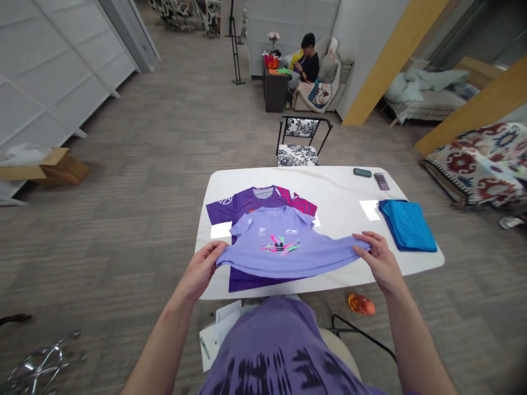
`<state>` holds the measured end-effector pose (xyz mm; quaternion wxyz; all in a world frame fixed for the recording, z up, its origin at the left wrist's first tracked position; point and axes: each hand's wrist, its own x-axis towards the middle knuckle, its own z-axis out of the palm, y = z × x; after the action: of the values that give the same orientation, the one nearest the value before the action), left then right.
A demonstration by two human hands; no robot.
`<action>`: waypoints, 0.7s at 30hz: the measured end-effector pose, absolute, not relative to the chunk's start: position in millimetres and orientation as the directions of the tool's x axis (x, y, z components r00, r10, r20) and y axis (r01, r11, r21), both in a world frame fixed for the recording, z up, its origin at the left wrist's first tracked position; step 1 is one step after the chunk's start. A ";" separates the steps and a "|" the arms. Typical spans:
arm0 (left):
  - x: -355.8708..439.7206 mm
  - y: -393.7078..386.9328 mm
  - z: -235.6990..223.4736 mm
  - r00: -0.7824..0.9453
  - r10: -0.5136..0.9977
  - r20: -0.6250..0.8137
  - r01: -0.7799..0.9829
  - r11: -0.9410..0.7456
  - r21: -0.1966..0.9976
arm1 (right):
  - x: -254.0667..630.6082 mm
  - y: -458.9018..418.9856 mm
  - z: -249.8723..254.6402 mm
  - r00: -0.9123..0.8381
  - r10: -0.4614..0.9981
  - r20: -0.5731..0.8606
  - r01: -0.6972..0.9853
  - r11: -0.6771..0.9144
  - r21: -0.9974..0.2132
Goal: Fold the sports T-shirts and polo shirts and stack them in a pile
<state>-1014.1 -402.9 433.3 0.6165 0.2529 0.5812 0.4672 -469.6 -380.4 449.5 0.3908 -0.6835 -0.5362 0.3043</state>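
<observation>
A light purple T-shirt (247, 255) with a bright multicoloured print on its chest is stretched out in front of me. At its near left corner, my left hand (207, 266) pinches the hem between thumb and fingers. My right hand (377, 258) grips the opposite hem corner, pulled out to the right. The collar end rests toward the far side. Beneath it, a dark purple T-shirt (242, 204) with a pink-patterned sleeve lies spread on the white table (337, 200), partly covered by the lighter one.
Folded blue cloth (407, 225) lies at the table's right end, near a dark green case (362, 173) and a blurred dark object (381, 181). A patterned chair (300, 154) stands beyond the table. A person (307, 60) sits on a sofa farther back. An orange bottle (361, 304) is below the near edge.
</observation>
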 end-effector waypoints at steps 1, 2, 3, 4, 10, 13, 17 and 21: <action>-1015.2 -384.2 441.2 -0.125 0.882 -0.455 -0.291 0.406 0.866 | -472.4 -357.3 456.5 0.218 0.975 0.041 0.508 -0.078 -0.858; -1016.0 -361.0 448.5 -0.135 0.894 -0.427 -0.299 0.374 0.878 | -476.8 -329.3 462.4 0.194 0.978 0.076 0.515 -0.035 -0.857; -1016.8 -334.1 455.9 -0.144 0.905 -0.400 -0.309 0.343 0.887 | -482.6 -297.1 467.9 0.169 0.979 0.110 0.511 0.008 -0.859; -1017.7 -304.4 464.0 -0.148 0.915 -0.376 -0.319 0.315 0.894 | -489.9 -262.0 473.9 0.144 0.981 0.129 0.503 0.040 -0.863; -1042.7 -135.4 549.5 -0.297 0.911 -0.286 -0.310 0.192 0.931 | -551.9 -72.4 564.0 0.031 0.965 0.262 0.552 0.202 -0.809; -1065.0 -100.5 618.5 -0.300 0.948 -0.102 -0.146 0.060 0.987 | -574.2 -40.9 644.6 -0.046 0.918 0.395 0.663 0.324 -0.675; -1082.3 -122.6 704.1 -0.238 0.959 0.152 -0.001 -0.157 0.988 | -576.2 -62.6 730.4 -0.072 0.795 0.602 0.683 0.479 -0.551; -1088.3 -185.4 728.6 -0.264 0.920 0.291 -0.036 -0.311 0.950 | -556.9 -117.2 738.8 -0.067 0.666 0.743 0.587 0.628 -0.511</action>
<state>-1088.3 -185.4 728.6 0.3676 0.4828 0.4576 0.6499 -556.9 -117.2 738.8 0.5311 -0.4296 -0.7294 0.0375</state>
